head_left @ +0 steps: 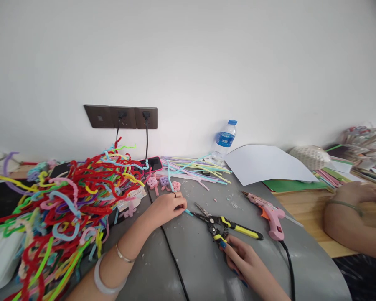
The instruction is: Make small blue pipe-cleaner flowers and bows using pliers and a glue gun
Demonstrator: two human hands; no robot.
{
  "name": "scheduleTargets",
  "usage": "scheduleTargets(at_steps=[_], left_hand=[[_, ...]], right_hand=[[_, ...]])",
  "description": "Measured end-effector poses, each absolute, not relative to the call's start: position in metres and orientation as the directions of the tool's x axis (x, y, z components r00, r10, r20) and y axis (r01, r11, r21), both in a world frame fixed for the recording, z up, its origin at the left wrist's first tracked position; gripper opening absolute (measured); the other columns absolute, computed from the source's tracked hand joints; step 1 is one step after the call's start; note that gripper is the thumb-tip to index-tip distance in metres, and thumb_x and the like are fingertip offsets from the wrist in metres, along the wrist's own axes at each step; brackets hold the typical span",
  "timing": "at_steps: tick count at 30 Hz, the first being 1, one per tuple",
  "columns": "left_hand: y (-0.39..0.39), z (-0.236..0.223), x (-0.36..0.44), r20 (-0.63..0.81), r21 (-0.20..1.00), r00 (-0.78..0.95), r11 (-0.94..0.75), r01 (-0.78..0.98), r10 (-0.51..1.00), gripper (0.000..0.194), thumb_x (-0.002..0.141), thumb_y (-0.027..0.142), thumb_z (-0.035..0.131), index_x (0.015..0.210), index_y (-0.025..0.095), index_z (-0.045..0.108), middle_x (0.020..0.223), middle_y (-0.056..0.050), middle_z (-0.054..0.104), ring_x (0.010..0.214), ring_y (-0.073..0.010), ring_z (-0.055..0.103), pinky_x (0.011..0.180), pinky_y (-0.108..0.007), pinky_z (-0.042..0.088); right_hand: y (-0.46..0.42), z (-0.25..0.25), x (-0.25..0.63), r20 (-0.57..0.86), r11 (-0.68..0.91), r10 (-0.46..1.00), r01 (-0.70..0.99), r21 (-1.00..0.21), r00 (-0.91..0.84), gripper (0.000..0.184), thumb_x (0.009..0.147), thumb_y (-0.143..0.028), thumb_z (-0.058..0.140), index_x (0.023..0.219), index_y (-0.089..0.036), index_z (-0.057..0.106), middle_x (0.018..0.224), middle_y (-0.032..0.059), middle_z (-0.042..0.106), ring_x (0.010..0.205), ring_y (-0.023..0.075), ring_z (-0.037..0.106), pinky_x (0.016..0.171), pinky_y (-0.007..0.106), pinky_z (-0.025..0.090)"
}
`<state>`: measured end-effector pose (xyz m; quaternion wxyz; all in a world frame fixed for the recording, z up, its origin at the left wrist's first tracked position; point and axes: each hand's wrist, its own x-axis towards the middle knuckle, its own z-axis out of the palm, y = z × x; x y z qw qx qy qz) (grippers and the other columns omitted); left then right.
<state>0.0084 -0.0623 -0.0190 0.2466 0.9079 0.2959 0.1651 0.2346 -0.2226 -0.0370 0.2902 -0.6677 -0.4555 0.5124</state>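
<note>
My left hand [168, 206] rests on the grey table [203, 267], fingers closed on a light blue pipe cleaner [189, 212] whose end pokes out to the right. My right hand [242, 258] grips one yellow-and-black handle of a pair of wire cutters [221, 223]. The cutters' open jaws point left toward the blue pipe cleaner's end. Small pink and purple pipe-cleaner flowers [163, 182] lie just beyond my left hand.
A big tangle of coloured pipe cleaners [65, 209] fills the left. A pink glue gun [268, 212] with a black cord lies right of the cutters. A water bottle [224, 141], white paper [263, 163], straight pipe cleaners [197, 169], a phone [152, 164]. Another person's arm [351, 209] at right.
</note>
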Motion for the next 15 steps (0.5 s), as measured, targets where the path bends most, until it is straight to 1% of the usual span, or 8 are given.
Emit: scheduleTargets(at_steps=[5, 15], left_hand=[[-0.0622, -0.02, 0.0079, 0.161, 0.541, 0.772, -0.71, 0.451, 0.614, 0.015, 0.088, 0.015, 0.051, 0.084, 0.022, 0.064, 0.089, 0.0, 0.063, 0.068, -0.0115, 0.057, 0.063, -0.022, 0.038], [-0.0634, -0.0172, 0.0086, 0.165, 0.54, 0.769, -0.709, 0.454, 0.618, 0.015, 0.088, 0.015, 0.051, 0.083, 0.021, 0.063, 0.089, 0.0, 0.063, 0.067, -0.0114, 0.056, 0.062, -0.022, 0.038]], right_hand=[[-0.2205, -0.0354, 0.2337, -0.423, -0.417, 0.904, 0.324, -0.849, 0.056, 0.06, 0.071, -0.082, 0.046, 0.074, -0.022, 0.044, 0.048, -0.0094, 0.035, 0.039, 0.0068, 0.025, 0.039, 0.021, 0.024], [-0.2222, -0.0357, 0.2344, -0.421, -0.415, 0.905, 0.335, -0.846, 0.059, 0.057, 0.073, -0.079, 0.047, 0.074, -0.022, 0.045, 0.049, -0.0089, 0.036, 0.04, 0.0072, 0.026, 0.039, 0.021, 0.025]])
